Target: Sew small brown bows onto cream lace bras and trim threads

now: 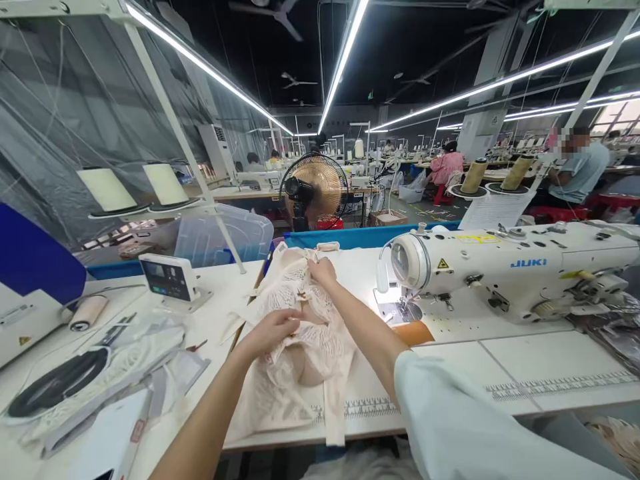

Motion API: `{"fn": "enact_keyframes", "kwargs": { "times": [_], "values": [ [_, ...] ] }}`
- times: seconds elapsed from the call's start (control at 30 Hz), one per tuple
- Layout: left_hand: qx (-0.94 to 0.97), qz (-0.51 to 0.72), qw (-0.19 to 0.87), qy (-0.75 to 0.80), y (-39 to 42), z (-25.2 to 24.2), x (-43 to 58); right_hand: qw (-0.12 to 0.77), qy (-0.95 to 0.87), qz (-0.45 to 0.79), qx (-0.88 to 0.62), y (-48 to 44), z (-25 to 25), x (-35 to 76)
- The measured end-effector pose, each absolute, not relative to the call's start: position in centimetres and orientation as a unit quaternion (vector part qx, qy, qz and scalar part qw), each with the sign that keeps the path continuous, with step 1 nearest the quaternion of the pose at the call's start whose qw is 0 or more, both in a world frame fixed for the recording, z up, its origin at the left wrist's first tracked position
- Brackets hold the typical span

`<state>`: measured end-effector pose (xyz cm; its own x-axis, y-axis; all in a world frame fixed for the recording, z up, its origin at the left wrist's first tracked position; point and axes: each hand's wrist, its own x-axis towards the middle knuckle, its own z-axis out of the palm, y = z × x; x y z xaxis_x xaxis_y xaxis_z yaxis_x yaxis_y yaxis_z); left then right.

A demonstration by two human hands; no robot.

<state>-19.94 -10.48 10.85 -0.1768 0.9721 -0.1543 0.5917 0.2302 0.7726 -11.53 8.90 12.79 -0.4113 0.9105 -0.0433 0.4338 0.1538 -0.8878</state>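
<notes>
A pale pink lace bra (330,340) lies spread on the white sewing table, with a small brown bow at its middle. One strap hangs towards the table's front edge. Low over the near cup, my left hand (273,331) has its fingers together at the fabric's edge, pinching it; the thumb is partly hidden. Farther off, my right hand (323,272) is closed on the bra's far part, near a small dark tip too small to name. To the right of both hands stands a white JUKI sewing machine (500,267), its needle area lit.
A control screen (167,277), a white phone-like box (113,433) and pale lace pieces (150,353) lie to the left. An orange-brown rounded piece (413,333) sits by the needle plate. Beyond the table stand a fan (315,190) and a clear plastic bin (225,233). Other people sit farther back.
</notes>
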Motion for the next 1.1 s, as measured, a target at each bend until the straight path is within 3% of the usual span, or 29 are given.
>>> {"fn": "enact_keyframes", "kwargs": {
  "times": [0.23,0.37,0.53,0.7,0.83,0.97,1.1],
  "values": [
    [0.517,0.341,0.392,0.680,-12.3,12.0,-20.0,0.269,-0.696,0.485,-0.456,8.3,13.0,-14.4],
    [0.495,0.412,0.370,0.669,-14.4,13.7,-20.0,0.376,-0.711,0.448,-0.390,6.6,16.7,-15.4],
    [0.463,0.470,0.353,0.663,-18.1,17.4,-19.4,0.511,-0.740,0.378,-0.222,3.1,25.3,-12.8],
    [0.463,0.452,0.374,0.664,-21.6,17.6,-15.5,0.562,-0.767,0.305,-0.050,-1.7,28.4,-7.8],
    [0.415,0.412,0.447,0.677,-24.8,13.2,-12.6,0.468,-0.845,0.258,0.010,-3.2,22.5,-6.2],
    [0.360,0.421,0.515,0.655,-28.6,8.6,-11.1,0.283,-0.896,0.327,-0.104,-3.3,14.1,-5.8],
    [0.349,0.425,0.518,0.655,-31.5,7.2,-10.2,0.229,-0.889,0.358,-0.170,-4.4,10.6,-3.0]
  ]
}}
